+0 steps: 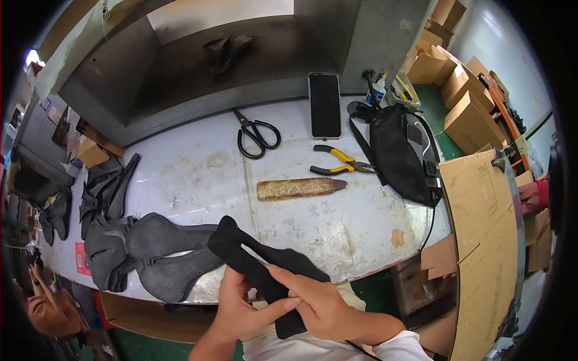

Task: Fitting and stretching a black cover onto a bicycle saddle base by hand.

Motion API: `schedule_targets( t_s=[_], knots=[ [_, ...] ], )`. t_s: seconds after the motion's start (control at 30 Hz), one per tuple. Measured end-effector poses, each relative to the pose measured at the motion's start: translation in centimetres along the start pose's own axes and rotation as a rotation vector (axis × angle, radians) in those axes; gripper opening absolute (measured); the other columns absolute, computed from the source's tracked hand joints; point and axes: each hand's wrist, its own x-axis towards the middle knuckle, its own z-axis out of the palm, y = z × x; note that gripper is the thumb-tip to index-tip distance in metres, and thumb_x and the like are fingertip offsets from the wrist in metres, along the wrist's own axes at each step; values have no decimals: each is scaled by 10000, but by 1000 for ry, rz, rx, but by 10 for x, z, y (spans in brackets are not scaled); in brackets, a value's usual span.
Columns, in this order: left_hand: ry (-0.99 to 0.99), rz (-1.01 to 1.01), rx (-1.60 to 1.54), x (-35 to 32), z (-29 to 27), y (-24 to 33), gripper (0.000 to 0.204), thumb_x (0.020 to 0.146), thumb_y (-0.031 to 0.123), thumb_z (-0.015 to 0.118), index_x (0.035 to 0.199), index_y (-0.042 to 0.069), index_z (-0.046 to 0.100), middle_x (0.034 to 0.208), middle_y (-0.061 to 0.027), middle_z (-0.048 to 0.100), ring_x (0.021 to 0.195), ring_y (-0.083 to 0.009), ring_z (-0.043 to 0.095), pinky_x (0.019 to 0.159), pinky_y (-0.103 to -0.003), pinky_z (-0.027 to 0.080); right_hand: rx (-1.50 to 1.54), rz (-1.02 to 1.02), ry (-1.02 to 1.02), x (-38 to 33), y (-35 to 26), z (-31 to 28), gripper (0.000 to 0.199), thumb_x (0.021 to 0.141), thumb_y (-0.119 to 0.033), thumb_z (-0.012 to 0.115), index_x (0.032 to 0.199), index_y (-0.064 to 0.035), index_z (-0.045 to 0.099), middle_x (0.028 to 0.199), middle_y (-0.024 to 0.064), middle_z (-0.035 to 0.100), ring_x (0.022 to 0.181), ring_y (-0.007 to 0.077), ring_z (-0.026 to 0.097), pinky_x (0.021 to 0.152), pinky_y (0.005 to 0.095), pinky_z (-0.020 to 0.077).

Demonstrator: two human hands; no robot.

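Leftmost, a stack of grey felt cutouts (144, 253) lies at the near left of the white table (198, 168). Left hand (238, 310) grips the black felt piece (259, 268) from below; right hand (322, 304) pinches its upper edge. Piece is matte black, elongated, forked with a slit, held over the near table edge. Far right: scissors (257, 135), pliers (340, 162).

A: What lies on the pale worktable (198, 174)?

B: Black scissors (257, 135), a dark phone (324, 104), yellow-handled pliers (341, 162), a brown-wrapped tool (299, 188) and a black bag (400, 153).

A: Anything else?

B: Grey cut pieces (144, 253) at the left edge; cardboard boxes (457, 90) stacked at the right.
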Motion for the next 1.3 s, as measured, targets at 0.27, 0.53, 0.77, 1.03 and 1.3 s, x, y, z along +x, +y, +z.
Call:
schedule_targets(
  t_s=[0.27, 0.53, 0.77, 1.03, 1.3],
  knots=[
    [208, 127, 126, -4, -18, -22, 323, 1011, 254, 476, 797, 28, 562, 701, -6, 586, 588, -44, 475, 508, -221, 348, 514, 230, -99, -3, -13, 6, 449, 1044, -152, 379, 1450, 40, 353, 1237, 120, 600, 1006, 142, 594, 859, 254, 466],
    [-245, -684, -602, -39, -8, -37, 273, 901, 138, 678, 1144, 46, 592, 1016, 2, 637, 882, -85, 604, 765, -266, 514, -72, -50, 9, 12, -15, -21, 437, 943, 33, 498, 1377, 59, 445, 1102, 250, 630, 842, 344, 669, 696, 348, 535],
    [-368, -206, 114, -52, -12, -53, 269, 992, 228, 497, 922, -8, 604, 790, -11, 604, 644, -82, 513, 552, -258, 382, -54, 70, 17, 17, -14, -20, 356, 964, -14, 483, 1311, 65, 508, 1225, 235, 617, 1025, 351, 664, 858, 353, 527],
    [-193, 212, 414, -37, -21, -57, 235, 965, 136, 543, 961, -75, 646, 745, -63, 656, 609, -105, 606, 529, -248, 490, -662, -353, 264, 29, 1, -24, 462, 866, 2, 620, 1317, -26, 525, 1037, 163, 610, 885, 293, 626, 795, 402, 508],
    [-192, 339, 650, -45, -25, -63, 232, 895, 96, 654, 1090, -29, 650, 767, -79, 604, 653, -146, 532, 601, -294, 437, 1184, 309, 123, 10, 21, -11, 614, 874, 44, 655, 1388, -33, 327, 1110, 133, 613, 1050, 170, 595, 896, 318, 496]
  ],
)
